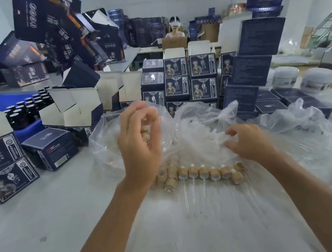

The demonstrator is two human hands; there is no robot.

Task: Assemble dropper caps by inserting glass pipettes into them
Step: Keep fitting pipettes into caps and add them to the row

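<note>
My left hand (139, 141) is raised above a clear plastic bag (108, 155) and holds wooden dropper caps (145, 132) in its curled fingers. My right hand (249, 142) reaches with bent fingers into a heap of white pipettes (198, 140) in a second clear bag (206, 110); whether it pinches one I cannot tell. A row of assembled caps with glass pipettes (203, 173) lies on the plastic sheet in front of the bags, glass tubes pointing toward me.
Dark blue printed boxes (188, 78) are stacked behind the bags and at left (2, 166). Open white-lined cartons (75, 112) and a blue tray of dark bottles (26, 109) stand at back left. White jars (317, 78) sit at right. A person sits far behind.
</note>
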